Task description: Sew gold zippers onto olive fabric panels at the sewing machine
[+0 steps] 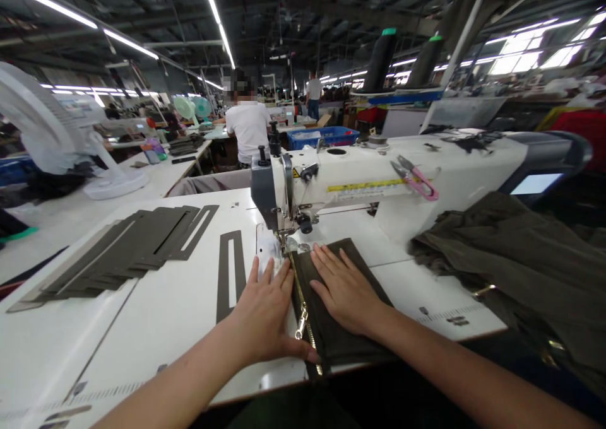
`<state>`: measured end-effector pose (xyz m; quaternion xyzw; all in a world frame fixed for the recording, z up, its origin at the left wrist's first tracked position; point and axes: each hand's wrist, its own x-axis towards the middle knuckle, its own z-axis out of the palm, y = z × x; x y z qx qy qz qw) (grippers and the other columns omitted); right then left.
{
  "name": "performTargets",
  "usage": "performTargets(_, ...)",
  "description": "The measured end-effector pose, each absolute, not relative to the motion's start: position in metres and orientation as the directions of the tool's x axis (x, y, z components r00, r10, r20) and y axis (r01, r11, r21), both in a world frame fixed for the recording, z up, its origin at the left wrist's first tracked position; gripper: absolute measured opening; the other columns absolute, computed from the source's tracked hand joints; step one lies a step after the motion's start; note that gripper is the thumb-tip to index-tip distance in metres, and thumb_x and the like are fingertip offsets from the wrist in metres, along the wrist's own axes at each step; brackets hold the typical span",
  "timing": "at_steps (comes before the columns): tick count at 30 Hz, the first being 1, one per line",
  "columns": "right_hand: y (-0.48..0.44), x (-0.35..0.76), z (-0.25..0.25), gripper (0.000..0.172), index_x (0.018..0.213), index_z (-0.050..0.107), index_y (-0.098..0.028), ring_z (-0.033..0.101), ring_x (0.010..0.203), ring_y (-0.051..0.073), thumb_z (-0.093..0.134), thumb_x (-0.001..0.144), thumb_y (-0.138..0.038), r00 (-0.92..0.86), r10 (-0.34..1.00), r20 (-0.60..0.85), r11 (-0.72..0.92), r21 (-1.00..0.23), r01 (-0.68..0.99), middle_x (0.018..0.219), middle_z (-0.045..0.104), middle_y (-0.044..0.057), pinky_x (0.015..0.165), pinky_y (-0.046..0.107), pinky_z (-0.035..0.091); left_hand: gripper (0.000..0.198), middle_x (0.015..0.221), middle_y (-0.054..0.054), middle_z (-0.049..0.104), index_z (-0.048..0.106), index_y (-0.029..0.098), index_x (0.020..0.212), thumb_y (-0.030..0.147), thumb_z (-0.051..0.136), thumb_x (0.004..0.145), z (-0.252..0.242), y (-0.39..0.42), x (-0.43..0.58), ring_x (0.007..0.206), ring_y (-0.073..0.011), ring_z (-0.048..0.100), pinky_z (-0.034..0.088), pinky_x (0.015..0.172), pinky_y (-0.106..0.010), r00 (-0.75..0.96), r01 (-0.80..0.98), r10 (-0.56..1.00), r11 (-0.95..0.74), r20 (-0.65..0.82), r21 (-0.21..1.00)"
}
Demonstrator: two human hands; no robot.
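A dark olive fabric piece (353, 328) with a gold zipper (310, 334) lies on the white sewing table (156, 328), its far end at the needle area of the sewing machine (307, 183). My left hand (265, 315) has its fingers spread along the zipper's left side, the thumb resting on the zipper's near end. Flat on the fabric right of the zipper is my right hand (345, 287), fingers stretched toward the machine. A slotted olive piece (225, 277) lies left of my left hand.
Overlapping olive pieces (142, 243) lie at the left. Bunched olive fabric (511, 246) with gold zippers hangs over the right side. Pink-handled snips (416, 180) rest on the machine arm. Beyond are a white fan (116, 176), a blue crate (324, 137) and a person in white (249, 129).
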<state>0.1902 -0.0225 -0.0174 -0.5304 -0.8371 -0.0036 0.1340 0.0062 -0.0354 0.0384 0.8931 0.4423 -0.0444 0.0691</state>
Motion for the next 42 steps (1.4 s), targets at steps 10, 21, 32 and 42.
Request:
performTargets(10, -0.072, 0.189, -0.005, 0.065, 0.136, 0.028, -0.002, 0.012, 0.133, 0.026, 0.04, 0.086, -0.043, -0.497, 0.84, 0.22, 0.528, -0.114, 0.842, 0.143, 0.019, 0.017, 0.107, 0.05, 0.014, 0.12, 0.143, -0.022, 0.019, 0.024, 0.004, 0.137, 0.083, 0.048, 0.05, 0.033, -0.036, 0.005, 0.13, -0.044, 0.013, -0.001, 0.103, -0.06, 0.614, 0.79, 0.78, -0.608, -0.121, 0.087)
performTargets(21, -0.02, 0.179, -0.012, 0.045, 0.13, 0.04, -0.004, 0.025, 0.13, 0.022, 0.03, 0.089, -0.022, -0.504, 0.815, 0.287, 0.56, -0.168, 0.811, 0.14, 0.031, 0.014, 0.106, 0.044, 0.022, 0.037, 0.132, -0.006, 0.047, 0.055, 0.024, 0.113, 0.046, 0.048, 0.085, 0.036, -0.104, -0.005, 0.127, -0.0268, 0.034, 0.002, 0.107, -0.057, 0.675, 0.702, 0.732, -0.675, 0.09, 0.229)
performTargets(32, -0.014, 0.184, -0.021, 0.04, 0.124, 0.048, -0.008, 0.033, 0.127, 0.019, 0.033, 0.088, -0.018, -0.59, 0.712, 0.38, 0.682, -0.177, 0.709, 0.133, 0.044, 0.011, 0.105, 0.043, 0.026, 0.08, 0.139, -0.021, 0.031, 0.017, 0.012, 0.14, 0.054, 0.05, 0.08, 0.018, -0.106, -0.082, 0.127, -0.0363, 0.03, 0.031, 0.098, -0.056, 0.598, 0.8, 0.762, -0.583, 0.248, -0.138)
performTargets(42, -0.014, 0.182, -0.026, 0.046, 0.133, 0.037, -0.013, 0.029, 0.129, 0.019, 0.036, 0.088, -0.022, -0.567, 0.738, 0.367, 0.646, -0.139, 0.751, 0.14, 0.034, 0.007, 0.105, 0.044, 0.028, 0.078, 0.14, -0.016, 0.031, 0.018, 0.014, 0.14, 0.039, 0.055, 0.076, 0.014, -0.105, -0.076, 0.128, -0.034, 0.028, 0.031, 0.101, -0.049, 0.63, 0.776, 0.755, -0.62, 0.182, -0.115)
